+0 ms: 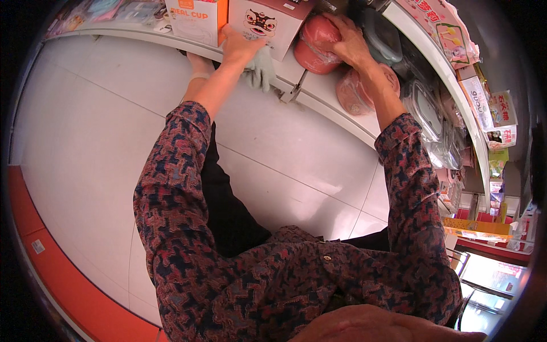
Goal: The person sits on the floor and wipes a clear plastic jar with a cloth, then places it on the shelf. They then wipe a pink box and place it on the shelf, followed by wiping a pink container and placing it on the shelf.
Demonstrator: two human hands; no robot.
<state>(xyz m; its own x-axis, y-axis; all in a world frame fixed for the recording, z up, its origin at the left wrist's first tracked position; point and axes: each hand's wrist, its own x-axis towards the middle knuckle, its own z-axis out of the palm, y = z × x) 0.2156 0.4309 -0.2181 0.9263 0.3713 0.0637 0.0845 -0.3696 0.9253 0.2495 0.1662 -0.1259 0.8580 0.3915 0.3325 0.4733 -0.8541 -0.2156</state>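
My right hand (348, 42) grips a red round container (316, 47) wrapped in clear plastic, which rests on the white shelf. My left hand (241, 45) lies at the front of a white and maroon box (267, 28) with a lion-face print; its fingertips touch the box's lower front. Left of that hand stands a white and orange meal cup box (194, 21). A pale green glove (261, 70) hangs over the shelf edge below the left hand. A pink plastic-wrapped container (354, 92) sits under my right forearm.
The white shelf edge (342, 119) curves across the view. Grey-green lidded containers (382, 38) and clear-wrapped boxes (425, 107) stand at the right, beneath an upper shelf (444, 64) with snack packets. An orange-red base panel (64, 273) runs along the lower left of the tiled floor.
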